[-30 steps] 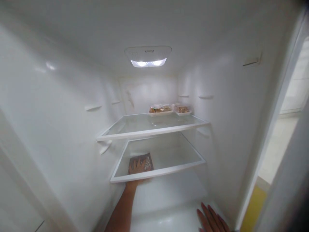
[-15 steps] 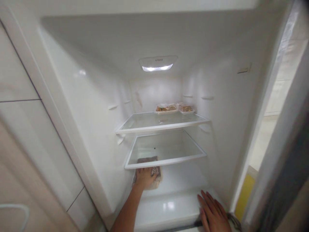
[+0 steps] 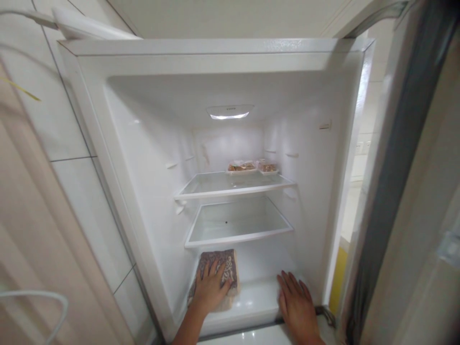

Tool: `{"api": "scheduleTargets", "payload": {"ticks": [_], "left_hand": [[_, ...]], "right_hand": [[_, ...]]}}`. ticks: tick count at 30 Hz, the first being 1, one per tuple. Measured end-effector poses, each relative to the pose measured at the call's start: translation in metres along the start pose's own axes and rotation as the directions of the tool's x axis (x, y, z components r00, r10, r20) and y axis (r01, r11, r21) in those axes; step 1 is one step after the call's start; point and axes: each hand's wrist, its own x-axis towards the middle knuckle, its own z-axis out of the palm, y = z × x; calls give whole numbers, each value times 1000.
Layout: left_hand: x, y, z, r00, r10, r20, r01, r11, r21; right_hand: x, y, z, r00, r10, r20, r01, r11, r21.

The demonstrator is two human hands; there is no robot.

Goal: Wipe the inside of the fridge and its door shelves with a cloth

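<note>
My left hand (image 3: 211, 290) lies on a folded brown patterned cloth (image 3: 230, 270), fingers spread and pressed flat against its top. The cloth has a pale border and rests on the floor of an open fridge (image 3: 257, 292), towards the left and near the front lip. Its lower part is partly hidden under my palm. To the right, my right hand (image 3: 296, 302) rests on the front edge of the fridge floor, fingers stretched out and holding nothing.
Two glass shelves sit above the cloth, an upper shelf (image 3: 212, 184) and a lower shelf (image 3: 212, 230). Wrapped food trays (image 3: 241, 166) stand at the back of the upper one. The open fridge door (image 3: 406, 215) is on the right; a tiled wall (image 3: 82, 211) runs along the left.
My left hand and the cloth have come forward from under the lower shelf towards the front edge. The view has drawn back, showing the fridge's top edge. My right hand still rests at the front.
</note>
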Motion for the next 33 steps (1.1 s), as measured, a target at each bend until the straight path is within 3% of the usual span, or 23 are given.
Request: {"api": "scheduleTargets", "payload": {"ticks": [6, 14, 26, 31, 33], "left_hand": [[7, -7, 0, 1000, 13, -21, -12, 1000, 19], [31, -23, 4, 1000, 19, -11, -19, 999, 41], [28, -16, 0, 999, 28, -45, -25, 996, 85], [29, -17, 1, 1000, 18, -20, -16, 997, 75], [28, -19, 3, 1000, 14, -11, -13, 997, 75]], "right_hand": [[-2, 4, 4, 1000, -19, 5, 19, 999, 42], [-5, 17, 28, 983, -161, -94, 150, 982, -112], [0, 10, 13, 997, -54, -46, 55, 998, 21], [-7, 13, 26, 995, -83, -49, 84, 996, 31], [-10, 7, 34, 998, 0, -58, 3, 999, 35]]}}
